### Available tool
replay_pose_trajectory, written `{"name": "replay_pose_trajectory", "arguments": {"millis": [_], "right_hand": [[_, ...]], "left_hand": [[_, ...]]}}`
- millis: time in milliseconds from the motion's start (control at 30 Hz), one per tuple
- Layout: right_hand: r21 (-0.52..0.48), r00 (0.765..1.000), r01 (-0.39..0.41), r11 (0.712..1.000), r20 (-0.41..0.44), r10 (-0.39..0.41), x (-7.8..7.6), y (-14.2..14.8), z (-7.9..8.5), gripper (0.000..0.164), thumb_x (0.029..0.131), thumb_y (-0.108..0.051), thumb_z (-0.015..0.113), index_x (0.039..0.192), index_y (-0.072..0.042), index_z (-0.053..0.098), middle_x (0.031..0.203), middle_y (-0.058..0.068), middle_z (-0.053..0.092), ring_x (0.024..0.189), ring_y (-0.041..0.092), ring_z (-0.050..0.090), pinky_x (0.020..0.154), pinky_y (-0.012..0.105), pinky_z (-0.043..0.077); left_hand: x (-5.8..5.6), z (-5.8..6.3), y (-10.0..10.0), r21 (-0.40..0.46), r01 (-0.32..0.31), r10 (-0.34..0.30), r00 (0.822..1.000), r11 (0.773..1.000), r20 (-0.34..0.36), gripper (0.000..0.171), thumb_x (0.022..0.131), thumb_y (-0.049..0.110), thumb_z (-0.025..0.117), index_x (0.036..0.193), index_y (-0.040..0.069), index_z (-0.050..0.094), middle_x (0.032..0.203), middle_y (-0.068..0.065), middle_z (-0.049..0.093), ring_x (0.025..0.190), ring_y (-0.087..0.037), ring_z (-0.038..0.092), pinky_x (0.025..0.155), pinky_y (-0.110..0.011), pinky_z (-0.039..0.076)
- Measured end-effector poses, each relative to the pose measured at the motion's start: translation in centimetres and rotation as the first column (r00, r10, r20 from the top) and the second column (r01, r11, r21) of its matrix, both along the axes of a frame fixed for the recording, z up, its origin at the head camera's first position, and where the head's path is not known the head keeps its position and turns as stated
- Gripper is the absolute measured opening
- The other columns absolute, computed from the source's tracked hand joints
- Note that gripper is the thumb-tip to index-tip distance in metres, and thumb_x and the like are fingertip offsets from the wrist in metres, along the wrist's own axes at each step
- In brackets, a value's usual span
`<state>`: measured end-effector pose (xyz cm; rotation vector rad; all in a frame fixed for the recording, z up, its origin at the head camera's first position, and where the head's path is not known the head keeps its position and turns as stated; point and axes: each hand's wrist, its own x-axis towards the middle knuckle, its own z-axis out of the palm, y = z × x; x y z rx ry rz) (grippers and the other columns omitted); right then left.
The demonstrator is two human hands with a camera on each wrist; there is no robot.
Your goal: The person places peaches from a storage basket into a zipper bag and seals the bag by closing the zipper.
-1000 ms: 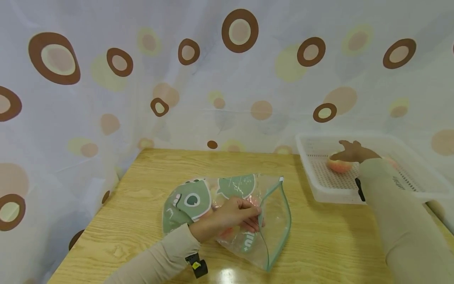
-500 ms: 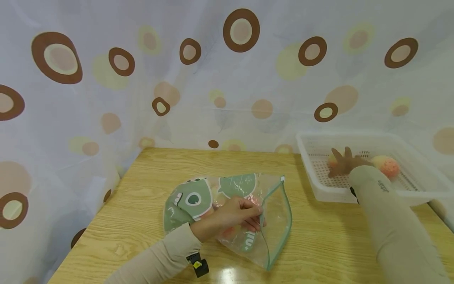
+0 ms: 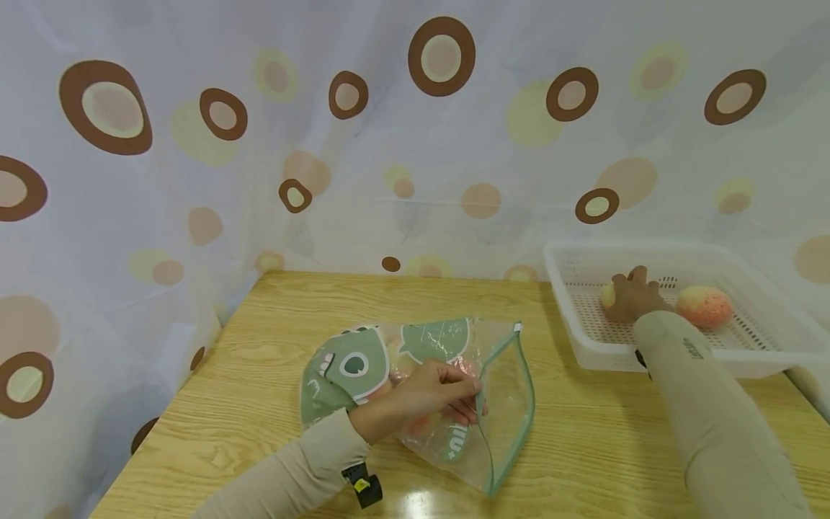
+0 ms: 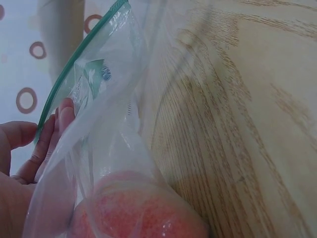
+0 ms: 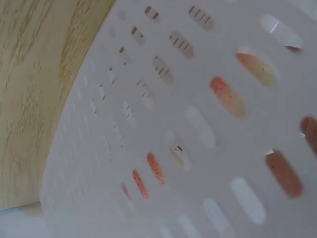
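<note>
A clear zip bag (image 3: 434, 340) with a green dinosaur print lies on the table, its green-edged mouth spread toward the right. My left hand (image 3: 428, 395) pinches the near edge of that mouth between thumb and fingers. Inside the bag, a red-pink peach (image 4: 138, 213) shows through the plastic in the left wrist view. Over at the right, my right hand (image 3: 632, 294) reaches into a white basket (image 3: 577, 346), fingers curled over a peach (image 3: 607, 295) that is mostly hidden under it. A second peach (image 3: 704, 307) lies in the basket beside the right wrist.
The wooden table (image 3: 259, 331) ends at the back against a spotted curtain (image 3: 363, 158). In the right wrist view the slotted basket wall (image 5: 158, 124) covers most of the picture, with bits of red and yellow fruit behind its slots.
My right hand has moved left and lower inside the basket, and its spread fingers have curled over the left peach. The other peach has come into sight. My left hand stays on the bag.
</note>
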<state>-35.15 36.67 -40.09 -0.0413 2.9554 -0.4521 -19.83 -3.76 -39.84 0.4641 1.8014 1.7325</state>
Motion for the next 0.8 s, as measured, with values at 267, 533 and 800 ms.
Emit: {"name": "replay_pose_trajectory", "arguments": {"millis": [267,533,800], "right_hand": [[0.145,0.986,0.042,0.989,-0.166,-0.017,0.4,-0.2,-1.1,0.065,0.086,-0.015,0.062,0.13,0.017,0.027,0.118,0.047,0.028,0.091,0.069,0.038,0.067,0.069,0.043],[0.128,0.989,0.053,0.99,-0.145,-0.034,0.9,0.0,-0.9,0.063,0.081,-0.013,0.064,0.124,0.018,0.03,0.112,0.046,0.026,0.076,0.059,0.045,0.056,0.06,0.046],[0.088,0.994,0.018,0.996,-0.108,-0.008,0.5,0.7,-0.9,0.076,0.075,-0.017,0.074,0.125,0.019,0.029,0.108,0.044,0.034,0.07,0.047,0.05,0.056,0.055,0.047]], "left_hand": [[0.2,-0.1,0.0,0.003,-0.018,0.018,1.0,1.0,0.005,0.027,0.097,0.014,0.058,0.096,-0.012,0.065,0.075,-0.01,0.07,0.063,-0.011,0.066,0.067,-0.031,0.059],[0.1,-0.1,0.0,-0.002,-0.011,0.011,1.0,1.0,-0.008,0.027,0.097,0.015,0.057,0.098,-0.011,0.065,0.076,-0.012,0.07,0.062,-0.011,0.066,0.066,-0.031,0.059],[0.0,0.0,-0.1,-0.001,-0.014,0.014,1.0,1.0,-0.003,0.027,0.098,0.013,0.055,0.099,-0.012,0.065,0.077,-0.016,0.07,0.061,-0.011,0.066,0.065,-0.031,0.059]]}}
